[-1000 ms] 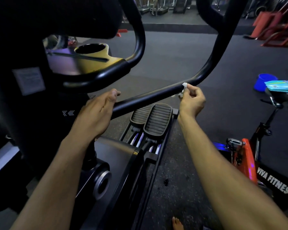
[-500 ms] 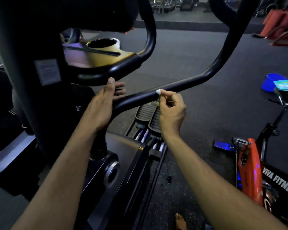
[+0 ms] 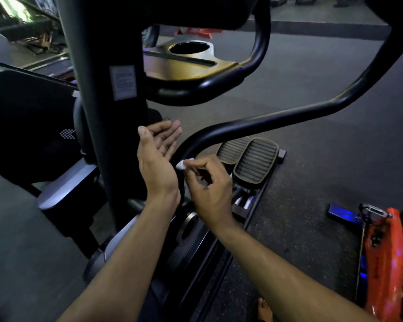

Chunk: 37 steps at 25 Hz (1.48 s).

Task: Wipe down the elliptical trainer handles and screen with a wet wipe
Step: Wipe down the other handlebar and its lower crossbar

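Observation:
A black curved moving handle (image 3: 277,119) of the elliptical trainer runs from the upper right down to the machine's middle. My right hand (image 3: 207,189) pinches a small white wet wipe (image 3: 180,165) and presses it against the handle's lower bend. My left hand (image 3: 157,156) is off the bar, palm turned up and fingers straight, just left of the bend and in front of the black centre post (image 3: 102,101). A fixed black loop handle (image 3: 254,66) curves above. The screen is out of sight above the frame's top edge.
A gold cup-holder tray (image 3: 186,63) sits behind the post. Two ribbed pedals (image 3: 254,159) lie below the handle on their rails. An orange exercise bike (image 3: 384,259) stands at the right. A bare toe (image 3: 263,307) shows at the bottom. Dark rubber floor surrounds the machine.
My right hand has slid the wipe down the handle from the straight part to the lower bend. My left hand has let go of the bar and opened, palm up.

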{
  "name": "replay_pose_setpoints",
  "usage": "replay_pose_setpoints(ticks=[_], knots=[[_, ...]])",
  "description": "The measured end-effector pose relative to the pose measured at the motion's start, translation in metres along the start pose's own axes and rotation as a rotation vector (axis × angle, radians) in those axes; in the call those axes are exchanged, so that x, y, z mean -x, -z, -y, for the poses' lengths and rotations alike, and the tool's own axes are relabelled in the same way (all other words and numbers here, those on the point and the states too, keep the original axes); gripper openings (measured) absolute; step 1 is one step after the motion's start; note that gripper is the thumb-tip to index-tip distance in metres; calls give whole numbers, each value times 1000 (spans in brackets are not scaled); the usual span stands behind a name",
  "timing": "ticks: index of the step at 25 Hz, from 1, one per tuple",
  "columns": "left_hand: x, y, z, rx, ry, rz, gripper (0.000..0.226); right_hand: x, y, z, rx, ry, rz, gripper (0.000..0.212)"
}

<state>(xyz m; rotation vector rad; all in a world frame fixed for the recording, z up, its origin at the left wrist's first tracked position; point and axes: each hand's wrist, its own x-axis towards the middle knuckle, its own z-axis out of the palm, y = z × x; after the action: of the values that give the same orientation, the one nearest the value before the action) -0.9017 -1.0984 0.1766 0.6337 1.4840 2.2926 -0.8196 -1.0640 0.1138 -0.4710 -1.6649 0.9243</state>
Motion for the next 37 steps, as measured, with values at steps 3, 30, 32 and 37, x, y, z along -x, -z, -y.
replay_pose_setpoints(ticks=[3, 30, 32, 37], knots=[[6, 1, 6, 13, -26, -57, 54, 15, -2, -9, 11, -19, 139, 16], [6, -2, 24, -265, -257, -54, 44, -5, 14, 47, -670, -961, 401, 41], [9, -6, 26, -330, -333, -17, 45, -23, 19, 52, -825, -1008, 270, 36], [7, -9, 32, -472, -476, 28, 44, -64, 39, 29, -1312, -1095, -22, 34]])
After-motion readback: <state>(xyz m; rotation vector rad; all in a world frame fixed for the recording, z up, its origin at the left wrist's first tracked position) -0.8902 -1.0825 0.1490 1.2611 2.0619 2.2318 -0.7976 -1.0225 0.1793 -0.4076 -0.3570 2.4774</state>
